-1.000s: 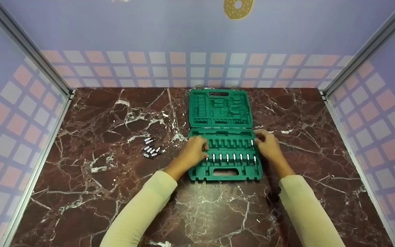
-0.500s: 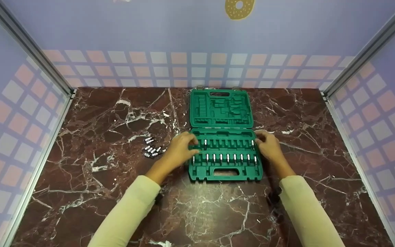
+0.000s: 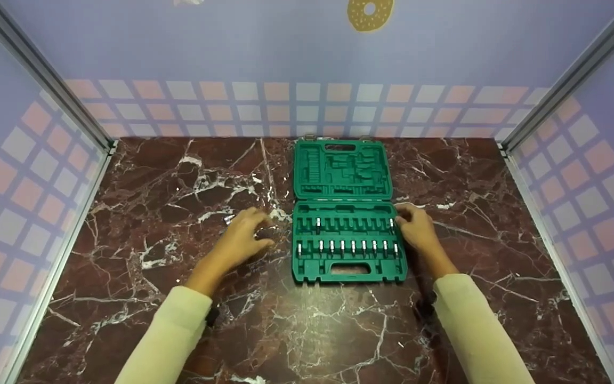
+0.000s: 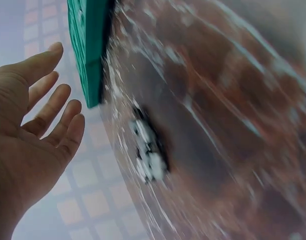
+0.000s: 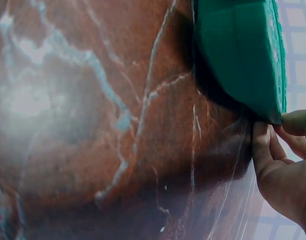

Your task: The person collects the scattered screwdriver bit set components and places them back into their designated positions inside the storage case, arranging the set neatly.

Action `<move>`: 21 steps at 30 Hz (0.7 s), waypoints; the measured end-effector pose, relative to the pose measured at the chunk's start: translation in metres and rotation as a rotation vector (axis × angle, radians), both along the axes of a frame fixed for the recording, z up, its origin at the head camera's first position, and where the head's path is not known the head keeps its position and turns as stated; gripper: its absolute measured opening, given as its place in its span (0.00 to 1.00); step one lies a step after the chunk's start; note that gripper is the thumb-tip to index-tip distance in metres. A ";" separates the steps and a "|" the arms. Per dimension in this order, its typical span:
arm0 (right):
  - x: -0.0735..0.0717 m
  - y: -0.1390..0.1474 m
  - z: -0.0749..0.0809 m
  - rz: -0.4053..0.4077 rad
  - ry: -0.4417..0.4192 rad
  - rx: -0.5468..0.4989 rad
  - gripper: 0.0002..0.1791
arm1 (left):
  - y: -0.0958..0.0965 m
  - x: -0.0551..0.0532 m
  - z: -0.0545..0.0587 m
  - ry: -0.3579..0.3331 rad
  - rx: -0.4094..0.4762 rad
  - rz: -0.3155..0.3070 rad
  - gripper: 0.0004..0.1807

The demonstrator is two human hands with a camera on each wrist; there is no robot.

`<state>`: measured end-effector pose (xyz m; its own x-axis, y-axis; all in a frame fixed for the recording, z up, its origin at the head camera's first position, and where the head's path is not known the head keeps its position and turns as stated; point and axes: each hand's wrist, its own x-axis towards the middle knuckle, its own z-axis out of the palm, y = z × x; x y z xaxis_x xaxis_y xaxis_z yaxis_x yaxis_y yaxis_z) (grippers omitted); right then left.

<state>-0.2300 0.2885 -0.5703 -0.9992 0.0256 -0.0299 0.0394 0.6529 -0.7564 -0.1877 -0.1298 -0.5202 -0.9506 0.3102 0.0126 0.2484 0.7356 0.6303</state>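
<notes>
A green plastic socket case [image 3: 315,271] lies unfolded on the table. Small silver sockets [image 3: 353,247] fill most of its lower row, and the upper row holds one socket [image 3: 318,225] near the left and another [image 3: 392,224] at the far right. My left hand [image 3: 240,237], fingers spread and loosely bent, hovers over the loose sockets left of the case and mostly covers them in the head view. Those loose sockets [image 4: 149,145] show blurred in the left wrist view, apart from the fingers. My right hand [image 3: 419,229] grips the case's right edge between thumb and fingers.
The case's lid [image 3: 343,168], moulded with recesses, lies folded back toward the rear wall [image 3: 264,58]. Side walls with metal-framed edges [image 3: 56,213] bound the dark red marbled table [image 3: 142,298] on the left and right.
My left hand has left the case's upper row, where a socket now shows in the second slot from the left, and moved left over the loose sockets. The right hand keeps its place.
</notes>
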 end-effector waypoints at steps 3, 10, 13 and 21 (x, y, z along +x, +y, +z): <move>0.001 0.000 0.000 0.001 -0.007 -0.007 0.16 | -0.014 0.004 -0.003 0.045 -0.018 -0.009 0.22; 0.001 0.001 0.000 -0.008 -0.019 -0.018 0.16 | -0.038 0.012 -0.012 0.052 -0.063 0.027 0.21; 0.001 0.001 0.000 -0.003 -0.021 -0.017 0.17 | -0.046 0.016 -0.016 0.062 -0.072 0.046 0.21; -0.001 0.001 -0.002 0.000 -0.011 -0.006 0.16 | -0.062 0.024 -0.026 0.095 -0.100 0.086 0.19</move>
